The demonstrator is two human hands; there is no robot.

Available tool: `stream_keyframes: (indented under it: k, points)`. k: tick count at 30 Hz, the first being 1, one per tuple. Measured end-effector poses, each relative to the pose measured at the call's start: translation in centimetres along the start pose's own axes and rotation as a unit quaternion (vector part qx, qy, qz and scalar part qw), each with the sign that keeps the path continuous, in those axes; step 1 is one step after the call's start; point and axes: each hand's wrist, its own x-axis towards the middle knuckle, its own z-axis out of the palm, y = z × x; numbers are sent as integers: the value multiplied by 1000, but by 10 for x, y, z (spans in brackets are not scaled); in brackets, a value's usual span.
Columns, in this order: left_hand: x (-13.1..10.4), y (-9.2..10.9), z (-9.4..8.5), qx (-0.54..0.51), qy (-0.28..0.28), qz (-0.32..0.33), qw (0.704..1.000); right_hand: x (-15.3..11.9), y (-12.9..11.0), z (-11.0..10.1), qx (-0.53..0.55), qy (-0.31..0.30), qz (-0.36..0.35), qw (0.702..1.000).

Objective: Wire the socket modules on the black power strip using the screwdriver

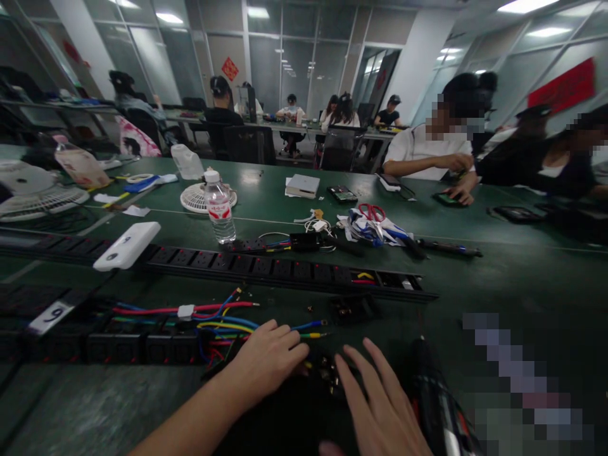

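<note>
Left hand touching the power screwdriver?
Apart. The head view shows the left hand on one side, the power screwdriver on the other, and the right hand between them.

Around the water bottle, several things were covered, cropped or unclear.
The bottle itself hid part of the round white grille behind it. Left of the bottle, the white fan and the nearer socket strip ran out of view at the left edge. Nearer than the bottle, the left hand hid the ends of its own fingers, and the part with metal contacts was too dark to make out. To the bottle's right and nearer, the bottom edge cut off the right hand and power screwdriver.
</note>
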Motion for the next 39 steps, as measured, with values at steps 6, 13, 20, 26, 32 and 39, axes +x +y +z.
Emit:
stream_keyframes:
  k: [6,13,20,26,32,39]
  points:
    - [-4,4,-11,-44,-18,-7,999,25,-18,38,134,-17,119,984]
    - [-3,4,-17,-72,-26,-18,997,17,-20,47,216,-37,172,961]
    - [-3,4,-15,-79,-31,-27,996,18,-20,48,220,-43,204,953]
    - [-5,7,-14,-87,-30,-36,995,21,-16,36,284,-122,260,915]
    - [-3,10,-18,-86,-25,-46,995,22,-16,29,300,-116,254,912]
    - [-4,11,-15,-84,-4,-59,995,19,-19,32,207,-58,193,957]
